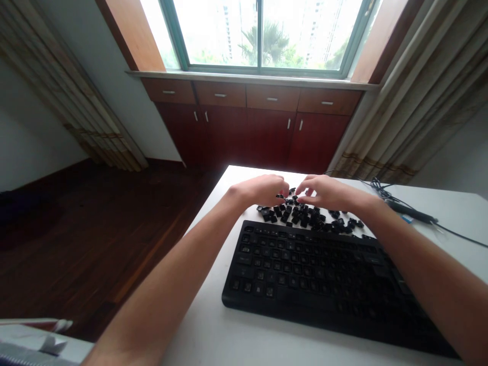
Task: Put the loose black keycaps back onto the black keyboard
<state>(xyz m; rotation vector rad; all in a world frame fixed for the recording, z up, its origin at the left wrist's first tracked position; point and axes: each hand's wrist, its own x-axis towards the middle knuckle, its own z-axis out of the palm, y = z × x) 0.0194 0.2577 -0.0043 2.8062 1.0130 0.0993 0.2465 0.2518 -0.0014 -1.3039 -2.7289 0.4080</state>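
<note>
Many loose black keycaps (305,216) lie in a scattered pile on the white table (206,274), just behind a black keyboard (290,269). Over the pile's far left part is my left hand (267,189), its fingers curled down and a small dark keycap (280,196) showing between thumb and fingers. Facing it from the other side, my right hand (324,192) has thumb and fingers apart, with the tips close to the keycaps. Bare sockets show across much of the keyboard, while some wide keys remain in place. My right forearm hides part of its right side.
A black cable (377,187) and a dark tool-like handle with a cord (414,211) lie at the table's right back. Beyond the table stand red-brown cabinets (267,132) under a window. Dark wooden floor (95,244) lies to the left.
</note>
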